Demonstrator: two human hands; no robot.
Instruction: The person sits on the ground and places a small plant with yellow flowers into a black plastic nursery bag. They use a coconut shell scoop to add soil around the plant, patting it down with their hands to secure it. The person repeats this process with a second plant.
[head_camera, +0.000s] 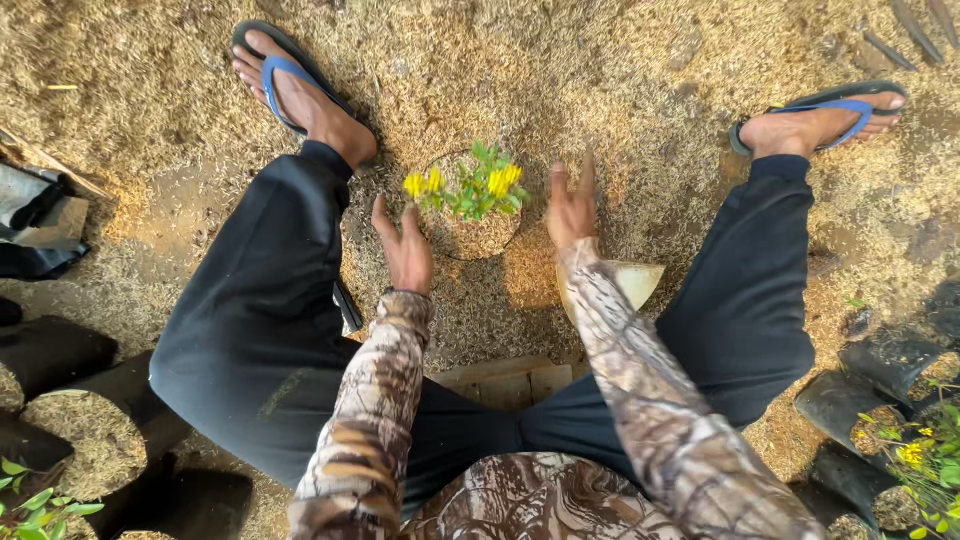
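Observation:
A small plant with yellow flowers (470, 185) stands in a round dark grow bag (470, 238) filled with husk, on the husk-covered ground between my legs. My left hand (403, 245) hovers open just left of the bag, palm facing it. My right hand (572, 205) is open just right of the bag, fingers spread. Neither hand holds anything. Under my right forearm lies a pale cone-shaped scoop (635, 282).
My feet wear blue flip-flops, one (285, 80) at top left, one (830, 112) at top right. Dark grow bags filled with husk (75, 440) stand at lower left. More bags with yellow-flowered plants (905, 440) stand at lower right. A wooden seat (505, 380) is under me.

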